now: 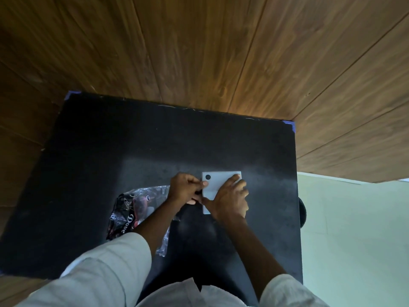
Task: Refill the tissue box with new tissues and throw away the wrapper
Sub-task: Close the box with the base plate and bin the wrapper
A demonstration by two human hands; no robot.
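Nearest: both forearms in pale sleeves reach out over the black tabletop (88,173).

Empty plastic wrapper (132,209) (dark print, clear film, crumpled) lies flat just under and left of the left forearm, touching nothing else that I can see. Not yet binned.

Left hand (186,188) is curled, fingertips pinching at the left edge of the grey tissue box (215,185), near the small dark round spot on that panel. Right hand (230,199) lies spread over the box's right half, fingers open and pressing down, steadying it.

Box sits on the table directly under both hands; the flat grey face is up. No tissues visible, so I can't tell whether they're inside (likely, given the empty wrapper).

Judgement: the step looks like closing or seating that panel. To do it well:
- keep the right palm flat so the box doesn't skate on the slick top
- work the left pinch along the edge, not just at one corner
- check the panel sits flush all round before letting go

Then free the left hand for the wrapper beside it.

Beyond the hands: bare tabletop, then wood-panel wall.
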